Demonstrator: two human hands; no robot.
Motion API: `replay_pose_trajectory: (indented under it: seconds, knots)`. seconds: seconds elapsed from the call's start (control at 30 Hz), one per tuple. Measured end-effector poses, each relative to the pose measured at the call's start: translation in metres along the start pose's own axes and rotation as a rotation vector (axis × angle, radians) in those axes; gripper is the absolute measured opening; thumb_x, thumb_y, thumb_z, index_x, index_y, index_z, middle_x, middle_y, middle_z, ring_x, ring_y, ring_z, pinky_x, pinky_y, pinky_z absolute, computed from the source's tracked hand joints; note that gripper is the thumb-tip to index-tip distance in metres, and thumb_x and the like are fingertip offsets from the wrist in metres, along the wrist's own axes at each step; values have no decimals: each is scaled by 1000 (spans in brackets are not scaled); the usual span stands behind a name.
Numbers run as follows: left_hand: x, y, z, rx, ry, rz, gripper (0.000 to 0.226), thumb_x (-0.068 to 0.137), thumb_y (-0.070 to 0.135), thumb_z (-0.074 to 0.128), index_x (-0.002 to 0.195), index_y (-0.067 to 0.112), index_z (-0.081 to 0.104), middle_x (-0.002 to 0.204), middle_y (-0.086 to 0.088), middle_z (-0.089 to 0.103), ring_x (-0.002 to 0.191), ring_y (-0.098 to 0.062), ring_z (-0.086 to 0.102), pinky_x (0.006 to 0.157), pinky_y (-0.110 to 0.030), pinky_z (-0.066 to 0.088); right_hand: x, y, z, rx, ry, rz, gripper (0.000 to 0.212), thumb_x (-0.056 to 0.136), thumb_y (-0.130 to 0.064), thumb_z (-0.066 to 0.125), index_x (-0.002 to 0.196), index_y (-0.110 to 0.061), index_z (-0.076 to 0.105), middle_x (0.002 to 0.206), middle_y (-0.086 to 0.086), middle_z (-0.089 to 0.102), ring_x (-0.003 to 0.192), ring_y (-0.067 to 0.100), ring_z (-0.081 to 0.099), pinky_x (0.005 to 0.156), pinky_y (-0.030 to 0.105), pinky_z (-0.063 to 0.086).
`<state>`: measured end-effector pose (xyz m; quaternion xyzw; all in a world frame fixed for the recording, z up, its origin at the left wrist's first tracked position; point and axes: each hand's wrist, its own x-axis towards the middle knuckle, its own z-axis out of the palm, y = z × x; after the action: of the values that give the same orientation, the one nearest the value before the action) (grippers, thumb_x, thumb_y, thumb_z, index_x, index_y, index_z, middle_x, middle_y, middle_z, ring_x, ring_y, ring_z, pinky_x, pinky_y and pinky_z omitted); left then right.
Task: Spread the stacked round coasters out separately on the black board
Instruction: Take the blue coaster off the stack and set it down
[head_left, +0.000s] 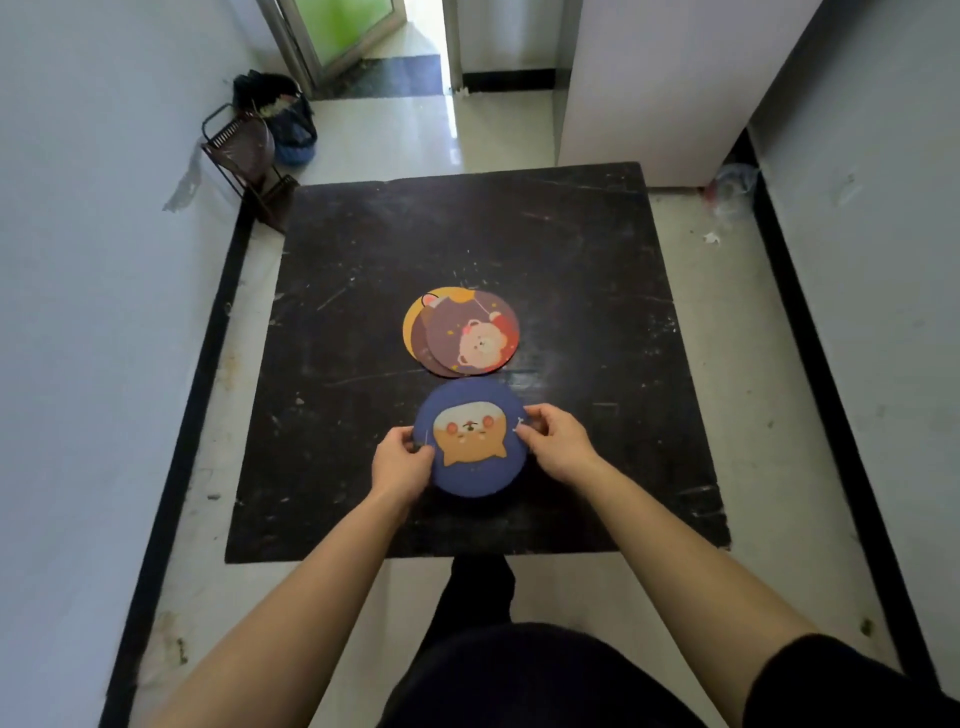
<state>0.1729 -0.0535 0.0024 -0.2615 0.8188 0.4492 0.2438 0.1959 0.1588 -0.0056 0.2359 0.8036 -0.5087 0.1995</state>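
A blue round coaster (471, 470) with an orange cartoon face lies near the front of the black board (363, 291). My left hand (399, 463) pinches its left edge and my right hand (557, 441) pinches its right edge. Behind it, near the board's middle, a loose stack of round coasters (461, 331) overlaps: a brown one with a bear on top, a darker one under it, a yellow one showing at the left.
The board rests on a pale tiled floor between white walls. A dark wire rack (244, 156) and a bag (285, 119) stand past the board's far left corner. Plastic litter (730, 184) lies at the far right. My dark-clothed legs are below the board's front edge.
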Motion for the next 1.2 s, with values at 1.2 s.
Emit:
replay_pose_trajectory:
  seconds: [1.2]
  knots:
    - [19,-9,-18,463,-52,214,64,91,30,59,149,13,35,150,-15,38,128,-32,50,104,-46,43,-5,12,11,-287,40,61,65,91,-31,60,150,-23,34,146,12,41,124,30,53,100,40,44]
